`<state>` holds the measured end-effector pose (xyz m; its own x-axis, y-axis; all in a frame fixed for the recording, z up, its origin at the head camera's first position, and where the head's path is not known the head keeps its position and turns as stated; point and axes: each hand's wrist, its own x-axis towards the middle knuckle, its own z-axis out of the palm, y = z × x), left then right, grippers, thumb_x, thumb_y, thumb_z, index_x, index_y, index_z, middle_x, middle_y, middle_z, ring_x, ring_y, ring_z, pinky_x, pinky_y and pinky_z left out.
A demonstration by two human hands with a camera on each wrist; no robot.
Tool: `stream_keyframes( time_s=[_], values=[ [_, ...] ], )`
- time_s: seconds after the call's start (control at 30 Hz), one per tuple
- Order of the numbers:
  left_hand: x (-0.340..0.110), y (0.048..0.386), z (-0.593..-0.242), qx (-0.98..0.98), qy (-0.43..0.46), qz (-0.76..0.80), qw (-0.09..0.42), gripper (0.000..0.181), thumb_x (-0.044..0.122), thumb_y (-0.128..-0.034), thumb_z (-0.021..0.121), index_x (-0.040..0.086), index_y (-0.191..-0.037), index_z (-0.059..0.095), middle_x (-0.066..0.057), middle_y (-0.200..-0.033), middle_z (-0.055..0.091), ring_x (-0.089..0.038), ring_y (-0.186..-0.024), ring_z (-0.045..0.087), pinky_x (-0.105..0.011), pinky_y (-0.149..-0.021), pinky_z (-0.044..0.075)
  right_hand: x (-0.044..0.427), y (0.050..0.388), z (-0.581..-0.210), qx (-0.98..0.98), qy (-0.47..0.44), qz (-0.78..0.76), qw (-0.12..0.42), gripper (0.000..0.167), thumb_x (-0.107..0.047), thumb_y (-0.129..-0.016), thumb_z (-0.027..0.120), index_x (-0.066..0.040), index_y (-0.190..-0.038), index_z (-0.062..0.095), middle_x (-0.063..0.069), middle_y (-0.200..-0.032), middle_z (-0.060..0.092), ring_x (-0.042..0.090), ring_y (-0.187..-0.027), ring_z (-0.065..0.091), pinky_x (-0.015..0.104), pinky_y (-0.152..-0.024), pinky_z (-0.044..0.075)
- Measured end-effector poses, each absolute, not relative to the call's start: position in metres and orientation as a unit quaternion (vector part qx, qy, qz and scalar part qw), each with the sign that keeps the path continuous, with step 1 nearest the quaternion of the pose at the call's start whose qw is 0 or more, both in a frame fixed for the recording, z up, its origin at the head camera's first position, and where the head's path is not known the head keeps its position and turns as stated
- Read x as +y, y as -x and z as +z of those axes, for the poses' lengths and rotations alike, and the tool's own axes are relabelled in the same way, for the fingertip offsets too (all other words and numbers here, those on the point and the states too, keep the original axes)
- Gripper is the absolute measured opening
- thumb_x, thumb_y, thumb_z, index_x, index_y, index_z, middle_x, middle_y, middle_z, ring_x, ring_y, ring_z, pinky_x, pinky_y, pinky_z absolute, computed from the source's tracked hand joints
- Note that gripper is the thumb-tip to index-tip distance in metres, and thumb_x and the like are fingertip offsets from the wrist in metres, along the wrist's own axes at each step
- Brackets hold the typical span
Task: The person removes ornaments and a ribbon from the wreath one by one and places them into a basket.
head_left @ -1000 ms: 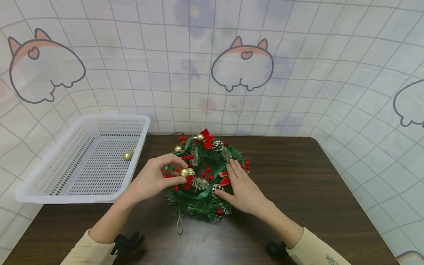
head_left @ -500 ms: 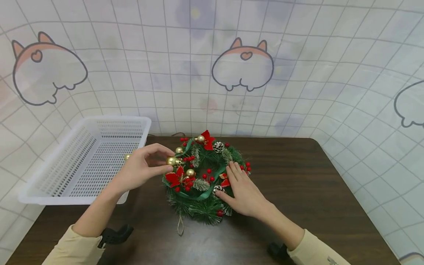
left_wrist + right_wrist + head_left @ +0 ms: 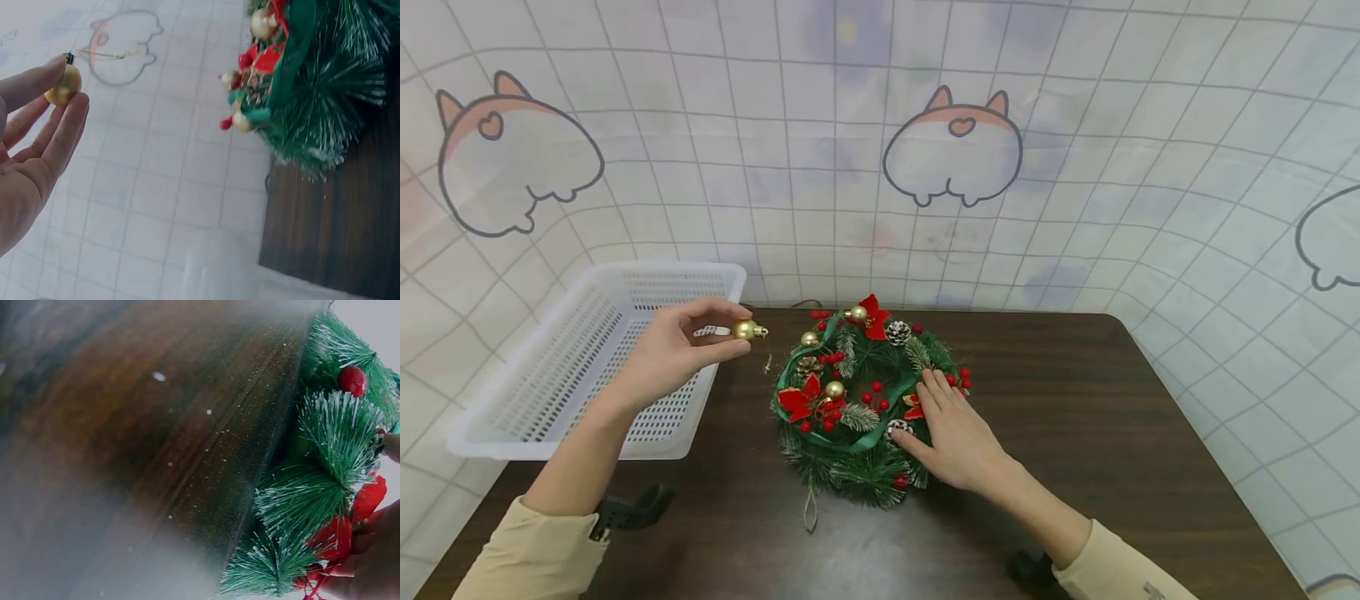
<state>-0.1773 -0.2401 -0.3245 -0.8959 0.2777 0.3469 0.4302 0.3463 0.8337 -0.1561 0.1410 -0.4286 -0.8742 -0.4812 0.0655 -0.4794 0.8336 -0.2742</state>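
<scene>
Between thumb and fingertips, my left hand (image 3: 666, 354) pinches a gold Christmas ball (image 3: 745, 330), held above the table near the basket's right edge. A thin gold loop (image 3: 103, 55) trails from the ball's cap in the left wrist view. To the right lies a green Christmas wreath (image 3: 857, 475) with red poinsettias, berries, pine cones, gold balls and green ribbon. My right hand (image 3: 958, 437) rests on the wreath's right side with its fingers extended, covering part of a red flower (image 3: 369, 497). In the right wrist view only part of that hand shows at the edge.
A white perforated plastic basket (image 3: 490, 425) stands at the left, partly hidden by my left arm. The dark wooden table (image 3: 1060, 392) extends right of the wreath. A twine loop (image 3: 810, 510) hangs from the wreath's front. A patterned curtain (image 3: 820, 167) backs the table.
My left hand has moved left and up, away from the wreath, carrying the gold ball toward the basket. My right hand has stayed on the wreath.
</scene>
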Motion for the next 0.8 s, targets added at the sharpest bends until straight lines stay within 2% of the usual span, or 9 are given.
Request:
stream_keyframes(
  time_s=[0.17, 0.43, 0.6, 0.8],
  values=[
    [-0.252, 0.178, -0.318, -0.827, 0.203, -0.520, 0.075, 0.035, 0.003, -0.0909, 0.079, -0.001, -0.123, 0.067, -0.009, -0.118, 0.068, -0.014, -0.100, 0.072, -0.027, -0.079, 0.059, 0.142, 0.154, -0.430, 0.959, 0.242, -0.145, 0.004, 0.089, -0.063, -0.103, 0.048, 0.007, -0.156, 0.034, 0.022, -0.167, 0.017, 0.034, -0.155, 0.011, 0.052, -0.121, 0.021],
    [-0.272, 0.184, -0.314, -0.845, 0.171, -0.498, 0.095, 0.036, 0.002, -0.0898, 0.079, 0.000, -0.124, 0.068, -0.002, -0.114, 0.070, -0.010, -0.102, 0.068, -0.019, -0.085, 0.054, 0.144, 0.151, -0.427, 0.962, 0.229, -0.146, 0.008, 0.086, -0.061, -0.103, 0.049, 0.008, -0.154, 0.038, 0.023, -0.166, 0.021, 0.035, -0.154, 0.013, 0.052, -0.121, 0.021],
    [-0.284, 0.191, -0.316, -0.854, 0.153, -0.485, 0.109, 0.037, 0.001, -0.0889, 0.080, -0.001, -0.124, 0.068, -0.001, -0.110, 0.070, -0.008, -0.099, 0.069, -0.018, -0.082, 0.055, 0.145, 0.149, -0.427, 0.963, 0.226, -0.147, 0.013, 0.085, -0.061, -0.103, 0.049, 0.008, -0.153, 0.040, 0.023, -0.165, 0.022, 0.035, -0.154, 0.014, 0.053, -0.121, 0.023],
    [-0.297, 0.200, -0.316, -0.872, 0.129, -0.458, 0.116, 0.036, 0.008, -0.0920, 0.079, 0.001, -0.125, 0.068, 0.003, -0.111, 0.070, -0.004, -0.101, 0.065, -0.015, -0.079, 0.052, 0.148, 0.144, -0.427, 0.964, 0.221, -0.144, 0.016, 0.085, -0.061, -0.103, 0.048, 0.008, -0.153, 0.039, 0.023, -0.165, 0.023, 0.035, -0.154, 0.015, 0.052, -0.121, 0.023]
  ],
)
